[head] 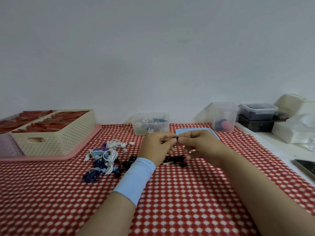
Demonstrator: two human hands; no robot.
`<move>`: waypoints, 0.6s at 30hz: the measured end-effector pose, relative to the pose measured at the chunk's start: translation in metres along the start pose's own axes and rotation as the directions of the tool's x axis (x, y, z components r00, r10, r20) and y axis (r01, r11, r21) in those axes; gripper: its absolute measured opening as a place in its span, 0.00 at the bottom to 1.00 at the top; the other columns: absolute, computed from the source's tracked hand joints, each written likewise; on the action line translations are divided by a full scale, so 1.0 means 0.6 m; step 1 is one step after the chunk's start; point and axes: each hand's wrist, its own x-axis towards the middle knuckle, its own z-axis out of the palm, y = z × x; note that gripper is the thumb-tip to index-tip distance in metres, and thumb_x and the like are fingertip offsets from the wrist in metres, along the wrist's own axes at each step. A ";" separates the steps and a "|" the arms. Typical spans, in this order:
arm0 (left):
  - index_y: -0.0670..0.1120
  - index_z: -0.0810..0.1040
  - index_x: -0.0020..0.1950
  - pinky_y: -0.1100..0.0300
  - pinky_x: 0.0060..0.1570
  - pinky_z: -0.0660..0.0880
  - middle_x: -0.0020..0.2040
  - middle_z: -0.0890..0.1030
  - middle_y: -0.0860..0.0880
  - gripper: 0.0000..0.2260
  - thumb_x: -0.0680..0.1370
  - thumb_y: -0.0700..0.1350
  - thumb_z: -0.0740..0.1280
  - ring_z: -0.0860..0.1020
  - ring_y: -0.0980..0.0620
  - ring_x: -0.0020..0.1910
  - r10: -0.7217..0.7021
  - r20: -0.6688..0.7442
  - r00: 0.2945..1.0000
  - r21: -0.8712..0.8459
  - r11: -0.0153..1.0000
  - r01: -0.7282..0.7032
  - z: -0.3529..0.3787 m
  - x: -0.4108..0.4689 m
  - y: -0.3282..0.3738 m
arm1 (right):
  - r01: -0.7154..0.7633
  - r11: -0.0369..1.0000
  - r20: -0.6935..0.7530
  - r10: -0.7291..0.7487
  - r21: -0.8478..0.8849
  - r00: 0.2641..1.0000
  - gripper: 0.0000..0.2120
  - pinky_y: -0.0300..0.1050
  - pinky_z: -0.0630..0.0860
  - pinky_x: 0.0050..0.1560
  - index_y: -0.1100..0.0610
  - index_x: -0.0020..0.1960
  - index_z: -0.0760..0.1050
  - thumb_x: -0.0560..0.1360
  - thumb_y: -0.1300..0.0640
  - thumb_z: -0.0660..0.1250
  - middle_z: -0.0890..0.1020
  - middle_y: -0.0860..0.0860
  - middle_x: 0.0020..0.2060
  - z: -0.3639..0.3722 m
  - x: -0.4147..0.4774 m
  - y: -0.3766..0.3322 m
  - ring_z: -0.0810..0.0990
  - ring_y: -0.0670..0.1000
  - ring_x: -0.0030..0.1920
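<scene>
The 2 hands meet in the middle, over the red dotted cloth [187, 193]. The left hand [157, 145] and the right hand [199, 145] both pinch 1 small black earbud [176, 138] with their fingertips, right between them. Their fingers curl in close around it. A black cord [175, 160] lies bunched on the cloth just under the hands. A pile [105, 157] of white, blue and black earphones lies to the left of the left hand. A clear box [136, 128] sits just past the hands. A blue lid [183, 130] peeks out behind the right hand. A cream basket [56, 140] is far off to the left. A phone [305, 167] lies far to the right.
</scene>
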 end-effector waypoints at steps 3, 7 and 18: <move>0.45 0.83 0.53 0.64 0.36 0.79 0.37 0.85 0.49 0.08 0.77 0.36 0.69 0.82 0.54 0.32 -0.023 0.023 0.999 -0.085 0.996 0.025 -0.001 0.000 0.002 | -0.035 0.996 0.026 0.033 0.083 0.999 0.08 0.42 0.78 0.31 0.64 0.50 0.83 0.79 0.60 0.69 0.84 0.56 0.43 -0.006 -0.002 -0.002 0.77 0.48 0.33; 0.44 0.82 0.51 0.62 0.35 0.79 0.36 0.84 0.47 0.06 0.78 0.35 0.68 0.82 0.52 0.33 -0.036 0.086 0.996 -0.201 0.978 0.053 -0.002 -0.002 0.006 | -0.127 0.978 0.105 0.110 0.167 0.988 0.07 0.38 0.76 0.28 0.62 0.49 0.82 0.77 0.59 0.69 0.85 0.53 0.42 -0.009 -0.003 -0.006 0.76 0.47 0.32; 0.40 0.83 0.51 0.61 0.35 0.80 0.35 0.84 0.44 0.06 0.77 0.32 0.68 0.82 0.51 0.33 -0.047 0.145 0.988 -0.270 0.959 0.086 -0.002 -0.003 0.004 | -0.198 0.971 0.131 0.180 0.136 0.975 0.07 0.38 0.76 0.26 0.61 0.46 0.84 0.71 0.59 0.73 0.83 0.53 0.38 -0.017 0.004 0.003 0.77 0.46 0.30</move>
